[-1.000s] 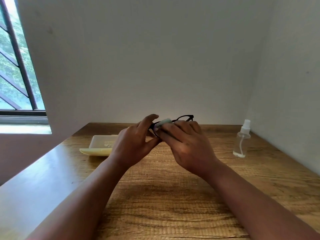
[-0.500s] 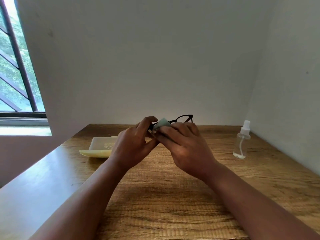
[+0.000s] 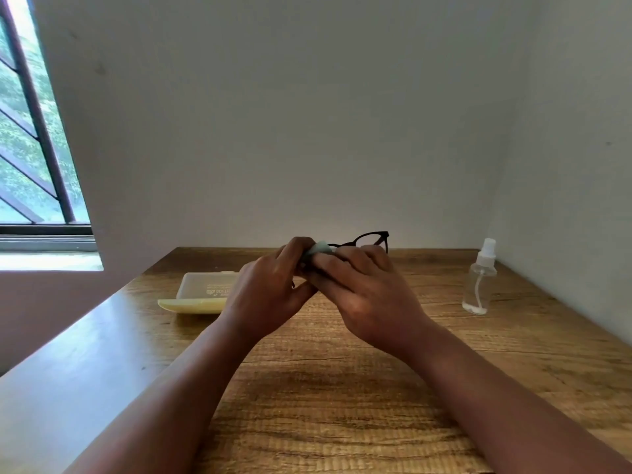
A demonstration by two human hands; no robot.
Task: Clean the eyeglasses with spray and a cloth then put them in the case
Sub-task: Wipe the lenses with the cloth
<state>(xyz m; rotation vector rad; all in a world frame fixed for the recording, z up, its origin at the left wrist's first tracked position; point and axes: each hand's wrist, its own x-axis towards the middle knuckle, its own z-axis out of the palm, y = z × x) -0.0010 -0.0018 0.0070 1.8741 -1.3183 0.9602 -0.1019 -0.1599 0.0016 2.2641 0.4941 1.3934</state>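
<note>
Black-framed eyeglasses (image 3: 371, 238) are held up above the middle of the wooden table (image 3: 342, 388); only the right lens rim shows past my fingers. My left hand (image 3: 270, 289) pinches a small pale green cloth (image 3: 318, 249) over the left lens. My right hand (image 3: 362, 292) grips the frame from the right side, fingers folded over it. An open pale yellow case (image 3: 198, 294) lies on the table to the left, partly hidden behind my left hand. A clear spray bottle (image 3: 478, 282) with a white nozzle stands upright at the right.
White walls close the table at the back and right. A window (image 3: 30, 148) with dark bars is at the far left, beyond the table's left edge.
Both hands stay together on the glasses. My left thumb and fingers have curled further over the cloth on the lens, and the hands shifted slightly.
</note>
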